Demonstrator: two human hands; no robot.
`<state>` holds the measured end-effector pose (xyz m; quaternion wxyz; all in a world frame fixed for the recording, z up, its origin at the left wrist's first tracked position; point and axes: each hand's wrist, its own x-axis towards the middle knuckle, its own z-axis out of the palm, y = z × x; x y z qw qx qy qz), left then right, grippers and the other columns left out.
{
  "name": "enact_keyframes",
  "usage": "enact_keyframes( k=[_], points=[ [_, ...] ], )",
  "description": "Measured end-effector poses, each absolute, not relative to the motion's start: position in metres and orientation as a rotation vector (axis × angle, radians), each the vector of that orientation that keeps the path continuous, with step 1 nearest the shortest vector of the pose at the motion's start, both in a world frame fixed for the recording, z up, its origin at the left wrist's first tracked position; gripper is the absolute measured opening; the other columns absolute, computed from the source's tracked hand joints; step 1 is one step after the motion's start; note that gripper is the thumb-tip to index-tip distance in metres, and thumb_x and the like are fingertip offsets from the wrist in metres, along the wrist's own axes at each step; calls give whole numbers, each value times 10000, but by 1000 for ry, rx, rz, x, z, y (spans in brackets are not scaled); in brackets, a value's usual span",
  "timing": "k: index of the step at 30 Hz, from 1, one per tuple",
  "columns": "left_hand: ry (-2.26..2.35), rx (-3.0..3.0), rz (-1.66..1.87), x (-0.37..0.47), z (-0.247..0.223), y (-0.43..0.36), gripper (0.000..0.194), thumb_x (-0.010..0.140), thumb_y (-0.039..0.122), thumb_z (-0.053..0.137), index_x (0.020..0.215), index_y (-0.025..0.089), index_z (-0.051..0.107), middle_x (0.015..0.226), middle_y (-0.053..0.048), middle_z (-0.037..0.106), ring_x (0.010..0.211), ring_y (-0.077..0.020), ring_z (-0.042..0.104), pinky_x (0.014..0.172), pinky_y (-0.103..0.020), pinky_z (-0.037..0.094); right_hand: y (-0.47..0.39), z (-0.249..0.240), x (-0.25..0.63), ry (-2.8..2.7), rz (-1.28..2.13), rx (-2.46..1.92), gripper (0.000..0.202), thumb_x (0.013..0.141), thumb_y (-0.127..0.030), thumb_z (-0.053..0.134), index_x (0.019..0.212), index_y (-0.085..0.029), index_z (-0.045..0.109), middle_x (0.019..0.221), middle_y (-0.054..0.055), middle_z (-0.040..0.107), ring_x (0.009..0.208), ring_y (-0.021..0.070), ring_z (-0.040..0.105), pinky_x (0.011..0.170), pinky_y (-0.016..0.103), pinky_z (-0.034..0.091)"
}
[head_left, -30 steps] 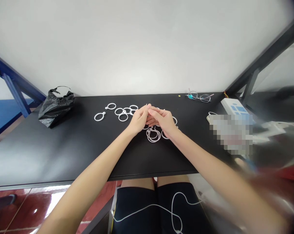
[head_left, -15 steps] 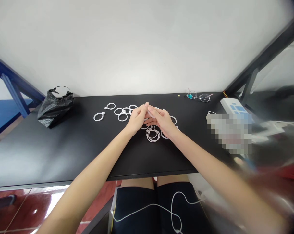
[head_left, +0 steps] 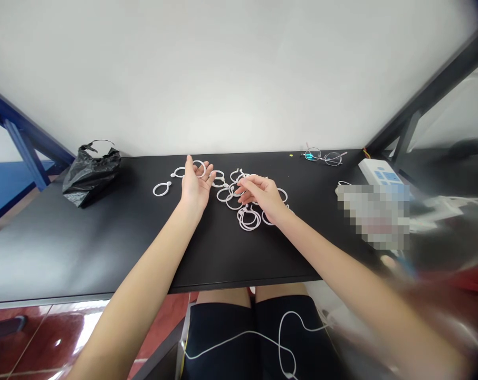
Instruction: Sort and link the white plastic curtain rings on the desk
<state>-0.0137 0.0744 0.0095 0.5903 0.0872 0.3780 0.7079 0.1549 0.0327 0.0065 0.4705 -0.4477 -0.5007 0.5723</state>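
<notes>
My left hand [head_left: 195, 184] is raised above the left part of the table, palm up and fingers loosely spread. A thin white plastic ring [head_left: 204, 170] sits between its thumb and fingers. My right hand [head_left: 265, 196] hovers over a pile of similar rings, its fingers loosely curled and a little apart from the thumb; no ring plainly shows in its grasp. Beneath and around it lie several white rings with small clasps, among them a stacked bunch [head_left: 249, 219]. Further left, a single ring [head_left: 161, 189] with a round knob lies flat, and another [head_left: 178, 172] is partly behind my left hand.
The black table [head_left: 144, 253] meets a pale wall. A crumpled black plastic bag [head_left: 91, 174] stands at the left. Eyeglasses [head_left: 322, 157] lie at the back right, near a white-and-blue box [head_left: 381, 174] and clear plastic. A white cable [head_left: 247, 332] crosses my lap.
My left hand has moved left, away from my right hand, carrying a white ring and turning palm up. Rings beneath it now show. My right hand has stayed nearly in place.
</notes>
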Motion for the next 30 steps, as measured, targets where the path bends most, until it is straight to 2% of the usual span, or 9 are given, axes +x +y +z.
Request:
enact_keyframes(
  k=[4,8,19,22,26,30],
  points=[
    [860,177,1684,-14,13,72,158,938,313,553,849,196,494,875,-36,684,748,-111,703,702,-190,560,33,6,155,-1214,1392,-1090,259,763,-421,722,775,-165,683,723,26,722,532,98,647,521,203,519],
    [842,88,1687,-17,12,73,33,944,173,487,917,183,500,946,-69,670,792,-122,717,734,-203,583,33,6,156,-1218,1391,-1099,253,758,-419,721,769,-170,679,725,27,723,535,100,645,525,210,518],
    [854,-23,1668,-22,11,73,48,950,190,484,969,149,500,1000,-104,665,813,-137,727,715,-192,601,32,4,154,-1241,1404,-1090,206,770,-376,704,764,-172,677,709,21,716,528,100,641,520,209,512],
    [861,-13,1673,-21,11,73,34,915,125,518,940,148,520,993,-95,665,818,-128,725,732,-182,600,31,3,153,-1266,1404,-1091,205,768,-375,704,778,-173,677,704,19,716,533,100,643,521,204,514],
    [860,47,1679,-20,9,73,148,839,-3,551,890,136,559,936,-78,681,810,-104,717,749,-145,590,28,1,152,-1365,1382,-1085,224,769,-397,699,779,-175,666,708,21,714,532,101,637,506,202,509],
    [864,63,1693,-20,7,74,164,837,-22,558,885,129,597,876,-62,697,780,-90,712,723,-119,582,23,1,149,-1512,1307,-1078,216,792,-388,672,752,-177,645,710,22,701,551,104,630,528,216,520]
  ],
)
